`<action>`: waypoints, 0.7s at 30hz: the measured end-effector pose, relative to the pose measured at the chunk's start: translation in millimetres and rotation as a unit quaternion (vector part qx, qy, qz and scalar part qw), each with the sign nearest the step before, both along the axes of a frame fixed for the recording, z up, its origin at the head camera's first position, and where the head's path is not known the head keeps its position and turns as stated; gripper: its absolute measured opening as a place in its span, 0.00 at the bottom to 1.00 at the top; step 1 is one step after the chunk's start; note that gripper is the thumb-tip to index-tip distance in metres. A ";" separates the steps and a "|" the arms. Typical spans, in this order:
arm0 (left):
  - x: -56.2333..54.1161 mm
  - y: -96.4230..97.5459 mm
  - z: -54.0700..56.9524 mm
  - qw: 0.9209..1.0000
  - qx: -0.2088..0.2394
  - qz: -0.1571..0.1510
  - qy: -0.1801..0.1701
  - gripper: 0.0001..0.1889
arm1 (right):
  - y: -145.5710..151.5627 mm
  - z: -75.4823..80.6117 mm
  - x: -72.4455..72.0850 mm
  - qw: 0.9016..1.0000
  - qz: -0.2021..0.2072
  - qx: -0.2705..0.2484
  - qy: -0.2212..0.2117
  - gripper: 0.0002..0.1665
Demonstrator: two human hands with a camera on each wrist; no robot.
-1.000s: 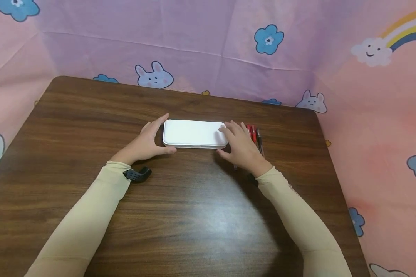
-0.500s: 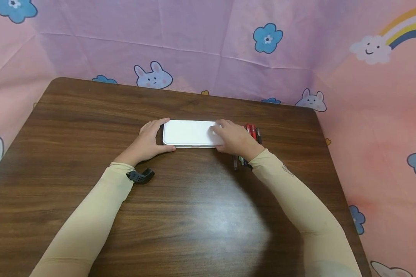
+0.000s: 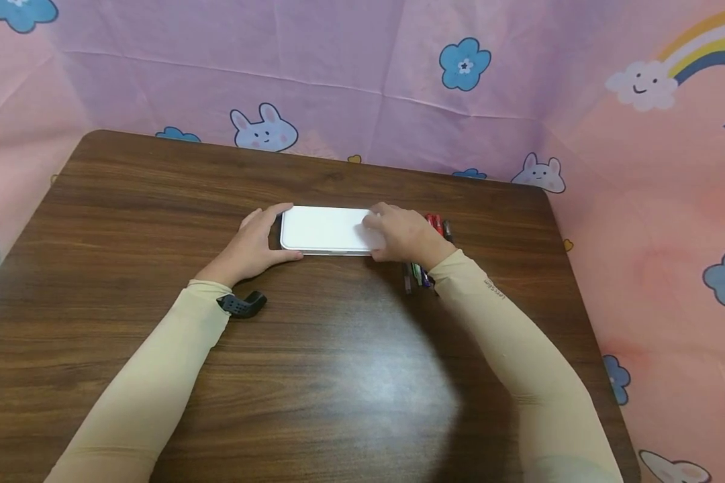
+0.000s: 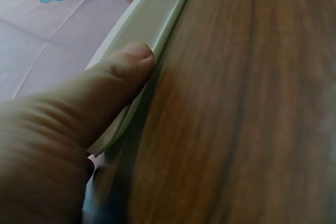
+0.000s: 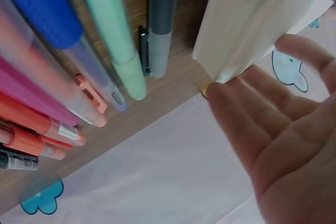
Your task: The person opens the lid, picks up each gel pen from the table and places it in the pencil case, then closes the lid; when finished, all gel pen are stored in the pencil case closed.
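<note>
Head view, clock read from the case's centre, twelve at the far table edge. The white case [image 3: 326,229] lies flat on the dark wood-grain table [image 3: 338,402], its long side running from nine to three. At nine o'clock the left hand [image 3: 248,245] grips the case's end, thumb along the near side, a fingertip at the far corner; the span between them is wide. At three o'clock the right hand [image 3: 407,235] is clamped on the opposite end, covering part of the lid. Several pens [image 3: 417,274] lie just beyond, between three and four, partly hidden by this hand. A black strap [image 3: 244,304] sits at eight, by the cuff of a pale sleeve [image 3: 139,382]. A printed cloth [image 3: 338,74] hangs at twelve.

Left wrist view, clock read from the picture's centre. The thumb presses on the case's side wall at nine; part of the right hand shows at eleven.

Right wrist view, same reading. The case is at one, fingertips touching its edge from four. Pens lie side by side from nine to twelve, the grey pen [image 5: 160,24] nearest the case, apart from it.
</note>
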State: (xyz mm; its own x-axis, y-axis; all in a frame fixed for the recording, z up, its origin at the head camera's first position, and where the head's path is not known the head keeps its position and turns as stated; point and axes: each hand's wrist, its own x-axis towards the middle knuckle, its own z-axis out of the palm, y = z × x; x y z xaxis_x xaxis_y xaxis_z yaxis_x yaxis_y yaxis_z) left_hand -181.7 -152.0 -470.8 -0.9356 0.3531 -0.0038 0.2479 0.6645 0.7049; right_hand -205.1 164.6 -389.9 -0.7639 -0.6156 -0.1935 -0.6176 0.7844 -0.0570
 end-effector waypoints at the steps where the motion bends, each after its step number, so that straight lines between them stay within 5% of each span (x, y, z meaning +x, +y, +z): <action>1: -0.3 -0.1 0.1 1.000 -0.001 -0.001 0.000 0.54 | 0.5 -0.1 -0.8 1.000 0.003 0.000 -0.002 0.34; 21: 0.6 2.6 3.5 0.999 -0.021 -0.027 0.026 0.53 | -3.4 7.2 -7.6 0.999 0.039 0.002 -0.022 0.30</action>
